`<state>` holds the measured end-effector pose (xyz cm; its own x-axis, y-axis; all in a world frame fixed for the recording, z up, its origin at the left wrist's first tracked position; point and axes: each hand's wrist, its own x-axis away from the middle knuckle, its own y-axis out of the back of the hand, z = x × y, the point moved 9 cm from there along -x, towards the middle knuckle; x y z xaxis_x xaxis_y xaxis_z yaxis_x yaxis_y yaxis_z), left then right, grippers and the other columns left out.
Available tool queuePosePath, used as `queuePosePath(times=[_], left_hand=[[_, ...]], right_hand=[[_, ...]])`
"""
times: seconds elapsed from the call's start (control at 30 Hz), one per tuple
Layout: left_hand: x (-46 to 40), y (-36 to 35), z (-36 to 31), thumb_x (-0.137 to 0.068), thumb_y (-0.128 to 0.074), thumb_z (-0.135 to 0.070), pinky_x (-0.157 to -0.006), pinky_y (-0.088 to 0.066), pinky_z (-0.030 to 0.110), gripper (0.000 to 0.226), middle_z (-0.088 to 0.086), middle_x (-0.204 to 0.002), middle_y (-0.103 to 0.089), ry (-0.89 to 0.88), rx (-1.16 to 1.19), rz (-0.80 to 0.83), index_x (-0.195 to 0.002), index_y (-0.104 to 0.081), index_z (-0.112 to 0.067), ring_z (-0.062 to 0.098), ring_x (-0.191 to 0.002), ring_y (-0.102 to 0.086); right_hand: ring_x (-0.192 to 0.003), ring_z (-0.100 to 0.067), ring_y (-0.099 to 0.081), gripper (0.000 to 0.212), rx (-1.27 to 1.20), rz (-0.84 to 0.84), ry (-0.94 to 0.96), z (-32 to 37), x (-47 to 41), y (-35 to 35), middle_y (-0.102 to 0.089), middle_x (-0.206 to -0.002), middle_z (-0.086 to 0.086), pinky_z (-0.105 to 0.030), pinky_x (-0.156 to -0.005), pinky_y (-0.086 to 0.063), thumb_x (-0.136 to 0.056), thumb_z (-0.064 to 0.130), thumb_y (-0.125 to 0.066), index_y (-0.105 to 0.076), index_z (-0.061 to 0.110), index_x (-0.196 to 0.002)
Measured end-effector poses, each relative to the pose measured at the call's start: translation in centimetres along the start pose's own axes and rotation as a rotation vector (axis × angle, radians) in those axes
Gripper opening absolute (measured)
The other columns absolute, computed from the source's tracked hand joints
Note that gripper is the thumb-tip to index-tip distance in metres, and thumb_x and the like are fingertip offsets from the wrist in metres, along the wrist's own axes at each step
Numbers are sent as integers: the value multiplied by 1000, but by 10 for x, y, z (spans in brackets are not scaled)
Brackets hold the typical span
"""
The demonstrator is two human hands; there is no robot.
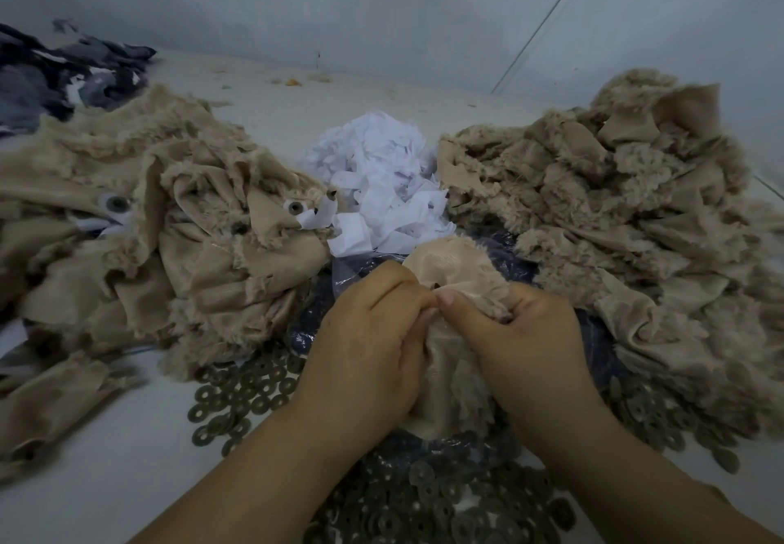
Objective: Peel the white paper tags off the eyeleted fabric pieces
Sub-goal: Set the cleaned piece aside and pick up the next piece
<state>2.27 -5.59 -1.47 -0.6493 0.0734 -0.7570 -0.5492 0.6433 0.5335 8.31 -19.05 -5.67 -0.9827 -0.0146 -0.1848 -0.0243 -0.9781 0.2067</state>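
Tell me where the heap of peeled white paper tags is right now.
In the head view the heap of white paper tags lies at centre on the table, between the left fabric pile and the right fabric pile, just beyond both hands.

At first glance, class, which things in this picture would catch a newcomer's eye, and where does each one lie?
The bright heap of white paper tags at centre back stands out most, flanked by a left pile and a right pile of tan fuzzy fabric. In front, the left hand and right hand pinch one tan fabric piece between them. Dark metal rings lie scattered at the near edge.
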Motion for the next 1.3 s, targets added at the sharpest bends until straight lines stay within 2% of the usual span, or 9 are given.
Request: queuePosePath(times=[0.27,0.5,0.6,0.7,0.8,1.07,1.13,1.2,1.3], left_hand=[[1,0,-6,-90,-60,-4,-61,-48,41,11,7,-82,-59,-10,-34,-6,-83,-68,-2,20,-71,-54],[0,4,5,-76,-73,6,-65,-49,26,11,1,-77,-62,139,114,-85,-75,-71,-6,12,-72,-59],[0,4,16,-74,-80,2,-70,-49,14,17,-4,-80,-68,242,252,-82,-82,-76,-12,6,-78,-63],[1,-2,27,-74,-82,-3,-74,-53,16,22,-8,-84,-71,367,386,-53,-89,-78,-19,5,-84,-67],[4,-4,37,-74,-81,0,-76,-58,27,25,-5,-84,-73,449,494,-54,-87,-78,-22,11,-85,-70],[7,-11,50,-78,-76,2,-74,-57,25,21,-4,-84,-74,585,584,47,-84,-80,-18,10,-81,-71],[7,-10,52,-78,-76,4,-73,-57,25,21,-4,-81,-74,589,570,41,-80,-80,-16,11,-79,-70],[7,-11,51,-78,-74,7,-73,-57,27,22,-3,-79,-73,592,554,51,-76,-79,-15,12,-77,-70],[2,-12,52,-77,-72,8,-70,-56,24,28,-6,-77,-72,609,435,114,-72,-77,-19,8,-73,-68]], right_hand=[[-42,-12,-40,51,270,-86,210,21,3,3,-49,-42,-8,-19,-39,-32,-77,35,-81,-53,1,-51],[-33,-1,-40,59,147,-37,169,16,6,-1,-42,-35,12,-9,-37,-28,-86,19,-75,-38,22,-41],[-35,3,-45,53,60,-18,112,9,3,-1,-48,-36,15,-8,-38,-32,-90,15,-72,-47,24,-44],[-53,-14,-65,33,-25,26,54,4,1,-5,-68,-57,-5,-36,-51,-56,-92,20,-68,-67,8,-62],[-80,-37,-74,20,-196,85,-59,-9,2,-12,-75,-81,-20,-56,-74,-61,-93,18,-67,-74,3,-82],[-89,-31,-76,16,-474,176,-268,-32,-2,-21,-77,-99,-16,-37,-70,-62,-87,8,-73,-73,10,-103],[-98,-17,-74,45,-416,119,-218,-32,-8,-13,-73,-116,-1,-32,-74,-62,-81,11,-80,-64,25,-121],[-104,13,-63,72,-329,97,-90,-21,-12,-5,-57,-124,33,-14,-70,-57,-79,16,-83,-48,50,-133],[-104,31,-49,71,-242,161,-4,-20,-14,-9,-49,-121,51,1,-69,-47,-83,17,-81,-52,58,-132]])
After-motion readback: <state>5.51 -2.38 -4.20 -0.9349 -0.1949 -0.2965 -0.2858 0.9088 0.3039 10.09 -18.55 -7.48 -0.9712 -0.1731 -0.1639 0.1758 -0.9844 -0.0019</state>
